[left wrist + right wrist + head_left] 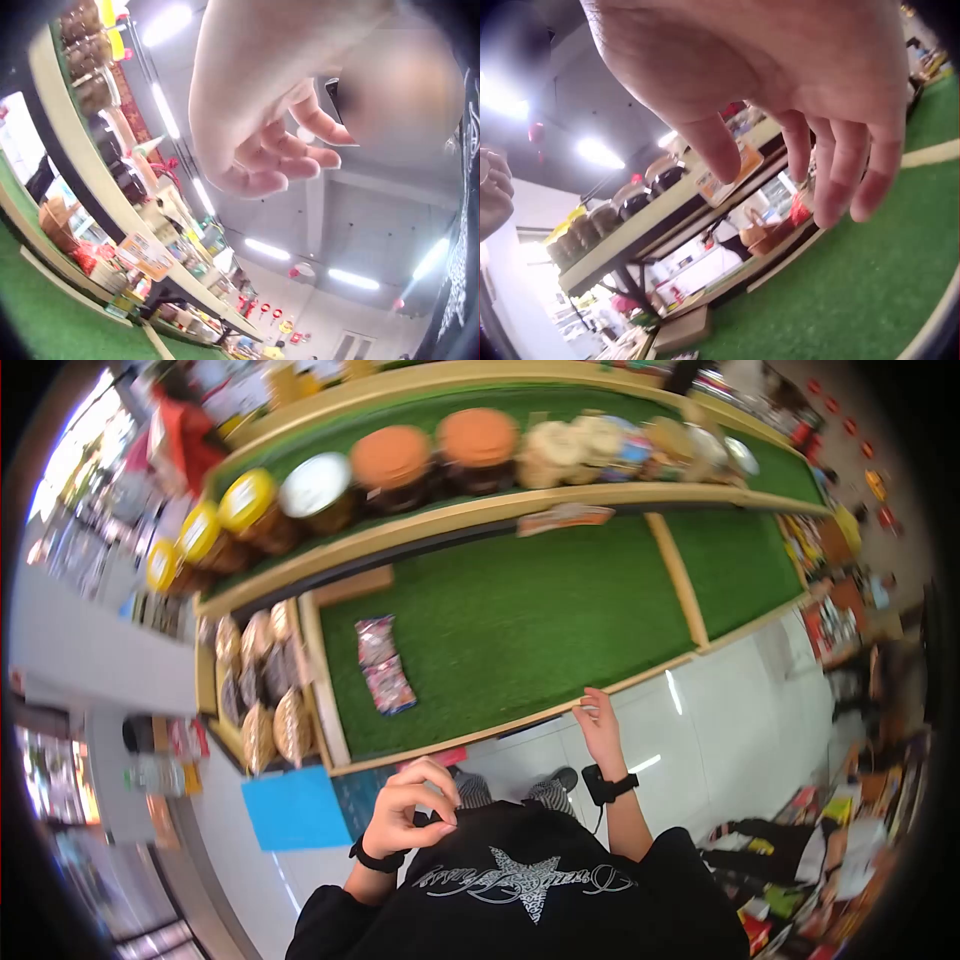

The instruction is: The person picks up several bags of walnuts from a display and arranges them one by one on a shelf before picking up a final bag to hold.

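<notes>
I see lidded jars (390, 468) beyond the green tray (530, 600) holding two packets (377, 642). Left hand (408, 808) and right hand (600, 732): fingers loosely bent, empty.

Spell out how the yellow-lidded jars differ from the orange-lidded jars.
The yellow-lidded jars number three; the orange-lidded jars number two. The yellow lids look narrower than the orange ones. The yellow-lidded group sits at the shelf's left end, the orange-lidded pair nearer the middle. Both stand on the green-covered shelf.
</notes>
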Motion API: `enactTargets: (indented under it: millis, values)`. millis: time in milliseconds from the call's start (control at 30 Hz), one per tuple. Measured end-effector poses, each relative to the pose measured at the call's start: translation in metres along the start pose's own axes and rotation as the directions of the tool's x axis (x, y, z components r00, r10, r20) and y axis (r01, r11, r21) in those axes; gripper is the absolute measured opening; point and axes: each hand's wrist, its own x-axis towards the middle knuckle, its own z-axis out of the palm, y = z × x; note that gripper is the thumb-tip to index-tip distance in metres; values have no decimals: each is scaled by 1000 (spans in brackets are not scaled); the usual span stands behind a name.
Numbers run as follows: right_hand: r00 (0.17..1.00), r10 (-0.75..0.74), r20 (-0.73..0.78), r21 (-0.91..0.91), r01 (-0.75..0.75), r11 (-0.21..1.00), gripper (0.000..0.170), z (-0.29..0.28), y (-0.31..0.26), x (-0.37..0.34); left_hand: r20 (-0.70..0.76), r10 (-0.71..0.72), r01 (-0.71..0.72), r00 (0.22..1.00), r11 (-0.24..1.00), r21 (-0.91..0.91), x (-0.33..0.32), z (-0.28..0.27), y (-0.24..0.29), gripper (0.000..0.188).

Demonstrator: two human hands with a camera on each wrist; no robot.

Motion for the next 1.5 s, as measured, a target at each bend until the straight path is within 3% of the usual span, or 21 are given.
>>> enactTargets:
  millis: [133,267,400,500,567,667,867,933,1033,1133,1200,1300,1367,1433,1500]
  values:
    - [977,30,-213,69,-16,997,36,-88,13,-44,373,-120,74,920,988,134,45,66,-11,8]
    - [945,31,-327,72,-8,997,29,-164,24,-86,558,-55,-126,828,951,281,79,152,-36,6]
    - [902,54,-428,63,-30,998,25,-225,42,-118,635,-69,-137,770,953,269,104,244,-51,8]
    - [855,92,-510,61,-71,996,24,-255,60,-151,738,-55,-202,672,946,254,115,292,-62,10]
    - [825,78,-560,47,-63,997,23,-279,65,-167,760,-74,-166,645,958,234,120,320,-62,13]
    - [779,197,-595,189,-103,977,21,-296,73,-192,790,-66,-146,609,970,193,127,352,-68,16]
    - [660,249,-709,273,-69,959,20,-300,75,-218,897,-81,-100,434,986,137,143,404,-93,18]
    - [639,292,-711,302,-98,948,20,-302,78,-221,838,-96,-49,536,988,145,146,423,-98,20]
    - [621,350,-701,327,-155,932,20,-309,82,-223,846,-225,77,483,974,215,157,442,-119,21]
    - [581,325,-746,287,-160,945,20,-324,89,-220,870,-231,114,435,973,202,175,462,-136,23]
    - [508,361,-782,313,-181,932,20,-336,93,-212,883,-232,136,409,972,192,191,476,-148,27]
    - [477,346,-807,300,-173,938,21,-359,102,-190,895,-202,43,399,979,202,222,494,-176,33]
    - [460,334,-823,287,-172,942,21,-377,101,-169,876,-77,-411,476,861,299,239,496,-217,57]
    - [454,292,-842,231,-185,955,22,-398,98,-145,876,-123,-407,466,850,336,272,504,-221,60]
    - [469,275,-839,218,-173,960,22,-422,89,-122,870,-188,-295,455,890,347,302,513,-219,59]
